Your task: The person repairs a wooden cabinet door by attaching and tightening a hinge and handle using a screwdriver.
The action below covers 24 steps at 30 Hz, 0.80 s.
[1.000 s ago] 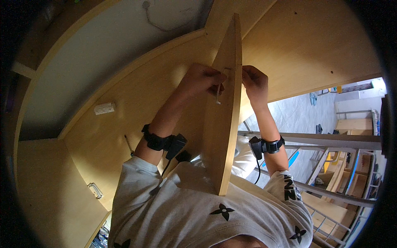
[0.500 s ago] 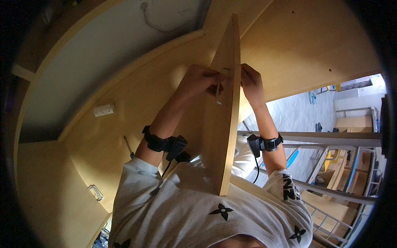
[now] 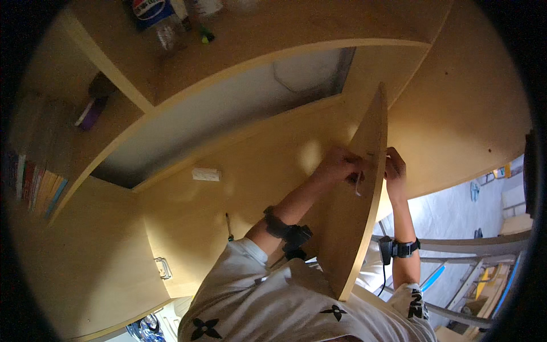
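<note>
An upright wooden panel [image 3: 359,245] stands edge-on between my arms. On its left face my left hand [image 3: 342,164] has its fingers closed round a pale, slim pull handle [image 3: 358,187]. The handle's upper end lies close to the panel. Across the board, my right hand [image 3: 395,171] is at the right face with its fingers bent together in a pinch. Whatever those fingers hold is too small or hidden to make out. A screwdriver [image 3: 229,228] with a dark handle lies on the wooden surface left of my left arm.
A small white block [image 3: 206,174] lies on the wood beyond the screwdriver. Another metal handle [image 3: 163,268] is on the panel at left. A shelf [image 3: 256,45] with a bottle [image 3: 165,28] and books [image 3: 37,185] spans the far side. Metal bed rails [image 3: 456,245] are at right.
The view has swung left and up, bringing the shelf, bottle and books into sight. Both hands stay at the panel, the left still on the handle.
</note>
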Tool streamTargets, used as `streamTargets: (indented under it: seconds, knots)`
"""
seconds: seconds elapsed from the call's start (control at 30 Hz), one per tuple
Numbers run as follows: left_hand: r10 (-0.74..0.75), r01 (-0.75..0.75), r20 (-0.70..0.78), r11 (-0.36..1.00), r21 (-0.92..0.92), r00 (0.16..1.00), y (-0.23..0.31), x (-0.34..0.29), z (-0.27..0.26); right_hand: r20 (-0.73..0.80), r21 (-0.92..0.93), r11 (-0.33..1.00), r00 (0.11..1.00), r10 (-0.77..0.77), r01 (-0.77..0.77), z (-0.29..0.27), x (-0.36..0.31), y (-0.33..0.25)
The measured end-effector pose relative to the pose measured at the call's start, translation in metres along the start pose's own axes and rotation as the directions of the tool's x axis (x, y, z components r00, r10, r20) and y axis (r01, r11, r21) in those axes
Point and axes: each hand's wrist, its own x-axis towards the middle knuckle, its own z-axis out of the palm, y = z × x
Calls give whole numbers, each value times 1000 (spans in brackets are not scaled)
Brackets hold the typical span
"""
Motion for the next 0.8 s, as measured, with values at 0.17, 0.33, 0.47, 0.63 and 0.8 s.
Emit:
streamTargets:
  seconds: [0.17,0.33,0.47,0.63,0.8]
  knots:
    - [-24,24,6,1000,6,1000,1,3,4,-22,-106,989,994,-104,101,-5,5,12]
    - [9,-5,-68,998,55,998,2,4,5,-23,24,998,998,-66,66,0,2,-1]
    - [10,-10,-30,1000,-6,999,-2,3,4,-48,-28,989,988,-144,143,3,3,4]
    - [55,-61,-88,996,-65,995,3,-4,12,-1,34,995,995,-97,97,-6,0,6]
    - [64,-65,-64,998,-19,996,8,-3,14,-86,-59,976,973,-212,208,3,4,5]
